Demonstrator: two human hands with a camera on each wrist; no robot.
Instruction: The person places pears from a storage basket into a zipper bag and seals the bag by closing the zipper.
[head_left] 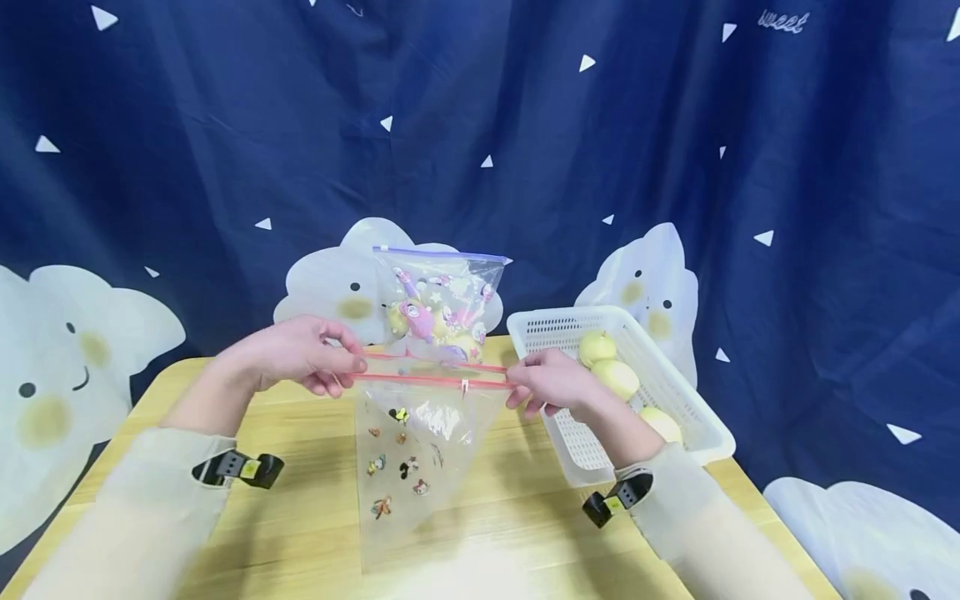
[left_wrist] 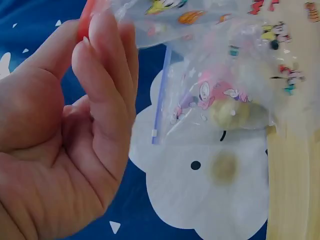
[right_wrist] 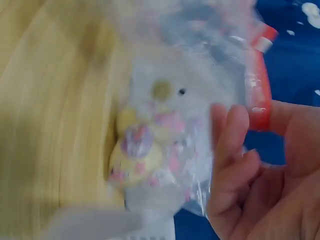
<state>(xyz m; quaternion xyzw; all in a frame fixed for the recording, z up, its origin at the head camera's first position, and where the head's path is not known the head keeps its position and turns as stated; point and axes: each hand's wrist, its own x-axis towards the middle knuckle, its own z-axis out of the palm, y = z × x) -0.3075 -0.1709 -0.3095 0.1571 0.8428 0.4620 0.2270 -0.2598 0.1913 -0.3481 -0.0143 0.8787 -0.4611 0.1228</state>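
Observation:
A clear zip bag (head_left: 408, 492) with a red zip and small cartoon prints hangs upright over the table, its mouth spread so two red strips show apart. My left hand (head_left: 303, 357) pinches the left end of the red zip between thumb and fingers. At the other end, my right hand (head_left: 557, 382) pinches the red strips, near a white slider (right_wrist: 263, 45). The bag looks flat, with only the table showing through it. Behind it stands a second zip bag (head_left: 450, 287) with a purple zip, closed along the top, with pale yellow round fruits inside.
To the right, a white plastic basket (head_left: 678, 379) with slotted walls holds several pale yellow fruits (head_left: 617, 379), partly behind my right forearm. Everything rests on a light wooden table (head_left: 300, 500). A dark blue curtain (head_left: 300, 125) with cloud faces hangs behind.

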